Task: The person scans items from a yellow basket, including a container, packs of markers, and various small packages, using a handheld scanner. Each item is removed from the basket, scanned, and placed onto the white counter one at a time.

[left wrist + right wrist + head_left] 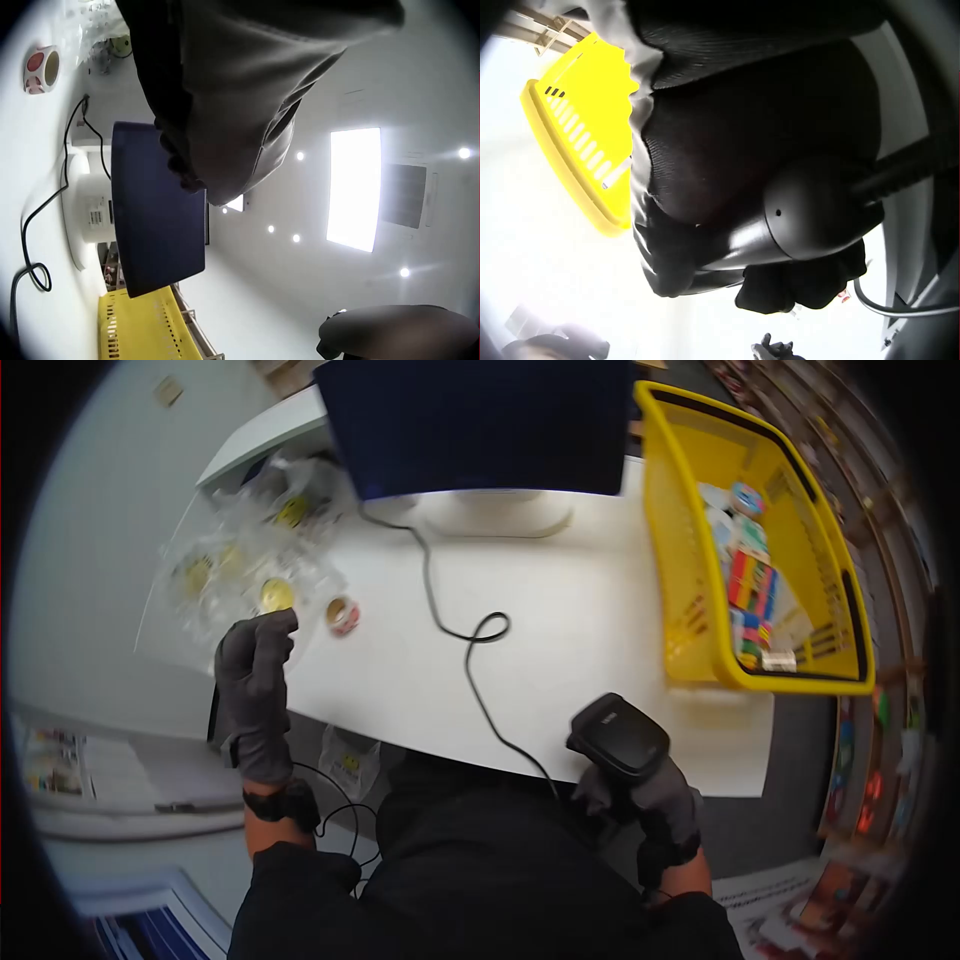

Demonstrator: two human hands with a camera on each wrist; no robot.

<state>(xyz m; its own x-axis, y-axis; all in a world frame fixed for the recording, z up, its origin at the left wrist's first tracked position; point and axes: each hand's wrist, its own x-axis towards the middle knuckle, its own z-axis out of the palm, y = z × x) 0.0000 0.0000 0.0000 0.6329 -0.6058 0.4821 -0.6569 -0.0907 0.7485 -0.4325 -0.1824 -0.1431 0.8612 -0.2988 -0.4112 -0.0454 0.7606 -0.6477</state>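
My right hand (668,800), in a grey glove, grips a black handheld barcode scanner (620,735) over the table's front edge. Its handle (810,214) and the cord at its base show up close in the right wrist view. On the left side, my gloved left hand (255,675) is raised near the table edge with fingers loosely bent and nothing held. Just beyond it lie clear plastic bags (225,575) with yellow round prints. A roll of red-and-white stickers (342,617) sits to the right of that hand.
A black cable (432,585) loops across the white table (400,680). At the back stands a dark monitor (480,430). The yellow basket (690,530) at the right contains several colourful packages (752,580). A plastic bag (350,763) hangs below the front edge.
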